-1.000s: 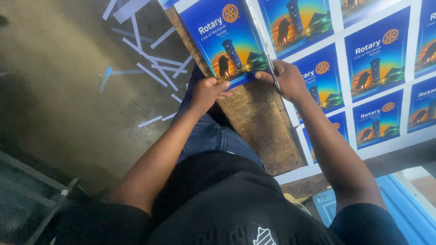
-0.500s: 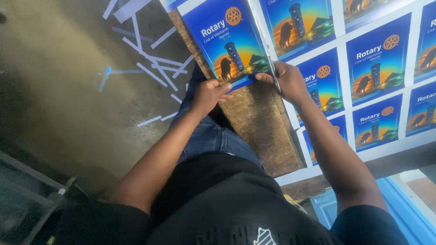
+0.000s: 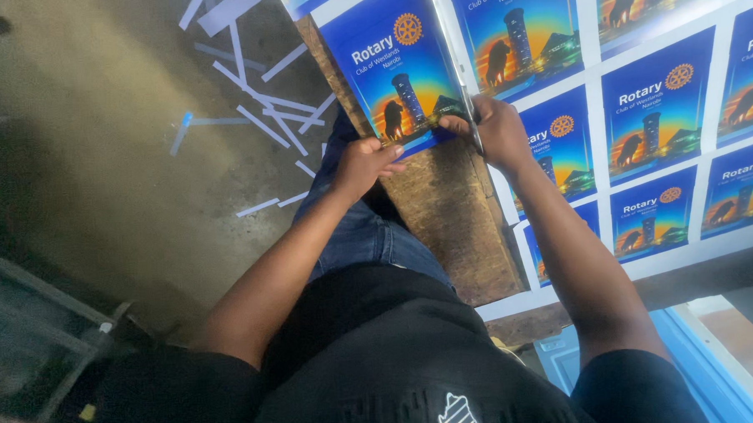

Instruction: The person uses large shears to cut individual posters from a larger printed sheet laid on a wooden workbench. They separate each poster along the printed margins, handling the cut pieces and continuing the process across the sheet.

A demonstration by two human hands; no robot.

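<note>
Blue cards are what I am cutting out. My left hand pinches the bottom edge of one blue card strip that hangs over the side of the wooden table. My right hand is closed around a thin metal blade or scissors; I cannot tell which. It sits on the white line between this strip and the big printed sheet. The cut looks only partly done, I think. Many more blue cards on the sheet are not cut apart yet. My knee in blue jeans is under the table edge. Farther off, white paper strips lie on the grey floor, so some trimming is already done. Nothing blocks the blade.
</note>
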